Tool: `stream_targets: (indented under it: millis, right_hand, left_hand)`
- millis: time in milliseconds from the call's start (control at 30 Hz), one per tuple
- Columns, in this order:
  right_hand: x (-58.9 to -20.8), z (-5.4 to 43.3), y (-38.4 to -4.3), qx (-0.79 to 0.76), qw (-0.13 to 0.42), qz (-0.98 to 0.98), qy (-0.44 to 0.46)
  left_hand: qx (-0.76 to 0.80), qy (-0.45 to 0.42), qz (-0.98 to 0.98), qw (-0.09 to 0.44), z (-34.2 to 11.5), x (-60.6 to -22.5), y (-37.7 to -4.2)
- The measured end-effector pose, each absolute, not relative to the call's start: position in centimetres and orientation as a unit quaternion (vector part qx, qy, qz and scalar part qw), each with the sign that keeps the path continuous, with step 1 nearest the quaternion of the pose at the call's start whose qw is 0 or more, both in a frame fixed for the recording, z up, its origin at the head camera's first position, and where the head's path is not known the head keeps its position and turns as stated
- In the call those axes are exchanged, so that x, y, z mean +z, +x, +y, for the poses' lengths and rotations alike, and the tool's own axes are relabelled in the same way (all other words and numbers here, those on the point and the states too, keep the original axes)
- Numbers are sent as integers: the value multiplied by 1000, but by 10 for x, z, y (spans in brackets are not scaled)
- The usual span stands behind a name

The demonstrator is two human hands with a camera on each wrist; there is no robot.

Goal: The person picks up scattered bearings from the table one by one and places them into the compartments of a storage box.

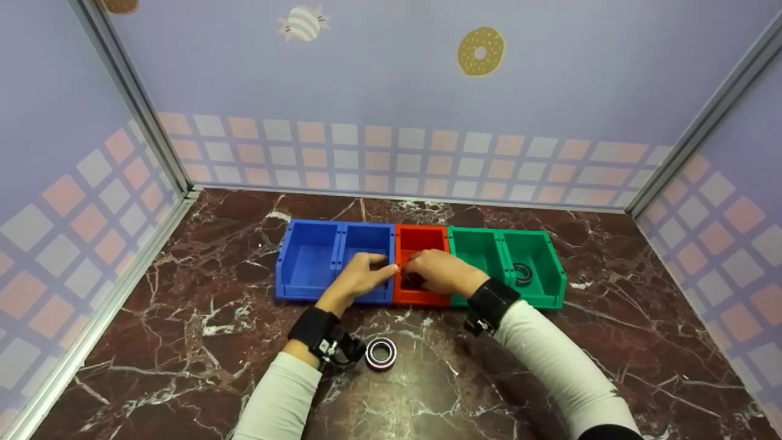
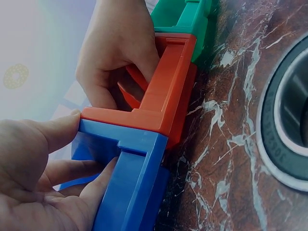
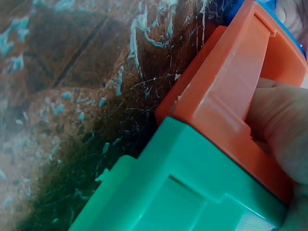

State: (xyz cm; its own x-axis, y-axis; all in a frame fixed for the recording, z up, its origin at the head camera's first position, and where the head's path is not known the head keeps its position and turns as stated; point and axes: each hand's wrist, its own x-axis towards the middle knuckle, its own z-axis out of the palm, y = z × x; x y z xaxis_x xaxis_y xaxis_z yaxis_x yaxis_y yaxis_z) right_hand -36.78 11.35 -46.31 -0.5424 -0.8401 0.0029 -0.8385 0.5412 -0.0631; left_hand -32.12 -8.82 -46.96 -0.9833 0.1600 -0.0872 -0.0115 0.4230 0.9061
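Note:
A row of joined plastic bins crosses the table: two blue, one red, two green. My left hand [image 1: 360, 278] is at the right-hand blue bin [image 2: 130, 178], fingers inside it and thumb on the top edge where it meets the red bin [image 2: 168, 89]. My right hand [image 1: 443, 272] reaches down into the red bin, its fingertips hidden by the bin wall in the right wrist view. A dark rounded thing [image 1: 414, 279] shows under that hand; I cannot tell whether the fingers hold it. A ball bearing [image 1: 380, 353] lies on the table by my left wrist.
Another bearing [image 1: 522, 274] sits in the far-right green bin [image 1: 553, 278]. The left blue bin [image 1: 308, 256] stands at the row's other end. Behind the brown marbled table [image 1: 201, 342] rises a patterned wall [image 1: 391, 79], with side panels left and right.

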Motion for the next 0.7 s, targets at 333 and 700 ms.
stream_targets:
  millis: [333, 700]
  right_hand:
    - [-462, 114, -366, -25, 10, 879, -477]
    - [-455, 119, -365, -21, 6, 869, -494]
  left_hand:
    - [532, 51, 842, 76, -88, -470, -322]
    - [529, 42, 843, 90, -89, -469, -322]
